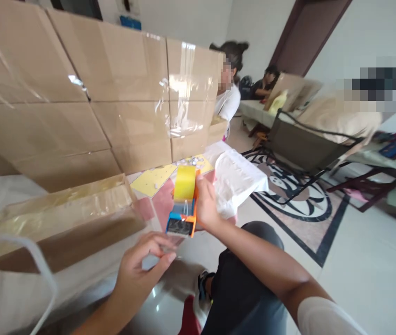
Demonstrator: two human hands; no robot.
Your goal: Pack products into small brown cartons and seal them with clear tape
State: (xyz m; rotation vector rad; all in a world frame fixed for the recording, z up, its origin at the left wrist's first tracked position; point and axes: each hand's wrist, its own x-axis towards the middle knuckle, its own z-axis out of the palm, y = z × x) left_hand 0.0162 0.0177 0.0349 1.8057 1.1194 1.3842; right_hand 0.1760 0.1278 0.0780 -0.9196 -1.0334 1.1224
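My right hand (206, 200) grips a tape dispenser (195, 204) with an orange and blue frame. A yellow-looking roll of packing tape (185, 182) sits at its far end, and a black roller shows at the near end. Just below that end, my left hand (145, 256) has thumb and fingers drawn together in a pinch at the clear loose end of the tape; the film is faint and partly blurred. To the left lies a long cardboard box (89, 214) with shiny tape along its top, apart from both hands.
Stacked taped cartons (128, 79) form a wall ahead. White plastic sheeting (236, 181) lies beyond my right hand. A grey tube (40, 265) curves at lower left. Several people sit farther back, near a folding chair (309, 144) and a panda-patterned rug (288, 186).
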